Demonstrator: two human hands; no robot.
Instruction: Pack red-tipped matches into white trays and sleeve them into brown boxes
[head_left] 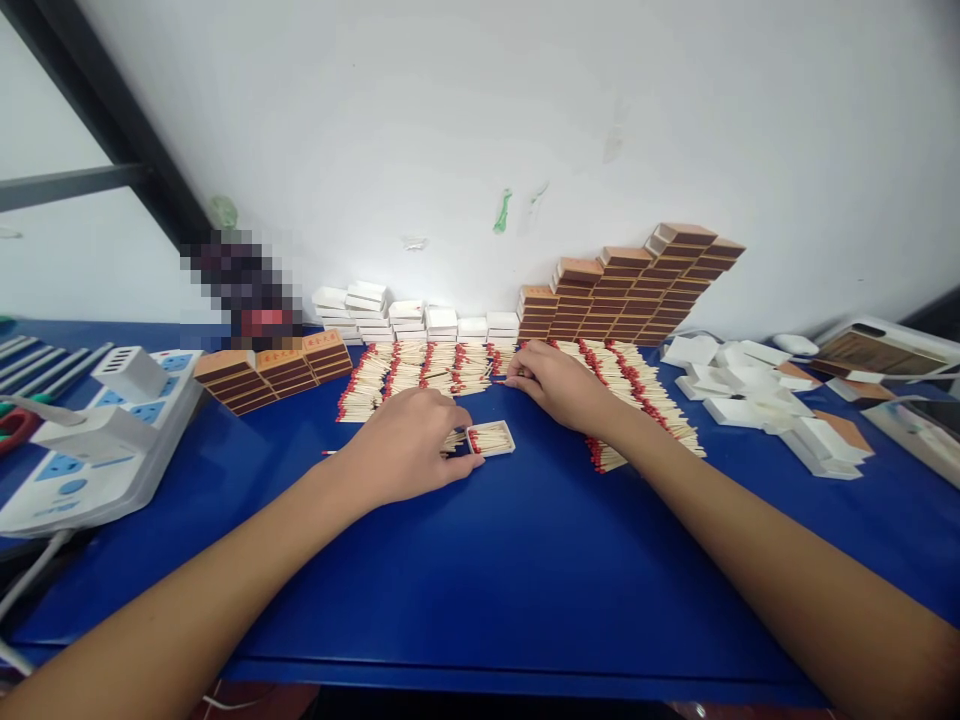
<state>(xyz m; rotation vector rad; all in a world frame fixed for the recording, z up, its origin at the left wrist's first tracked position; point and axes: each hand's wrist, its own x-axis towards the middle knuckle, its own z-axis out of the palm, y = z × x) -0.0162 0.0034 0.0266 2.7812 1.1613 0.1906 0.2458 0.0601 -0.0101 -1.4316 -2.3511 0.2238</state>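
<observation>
My left hand [409,440] rests knuckles-up on the blue table [480,580], fingers curled beside a small white matchbox tray [491,438] filled with red-tipped matches; a few loose matches stick out under the fingers. My right hand [555,385] reaches further back, its fingertips pinched on matches at the edge of the long row of loose matches [427,370]. More matches [645,400] lie under and beside the right wrist.
Brown matchbox sleeves are stacked in steps against the wall [630,285] and at the left [274,370]. White inner trays are piled at the back [409,315] and scattered at the right [765,395]. A white power strip [97,440] lies at the left.
</observation>
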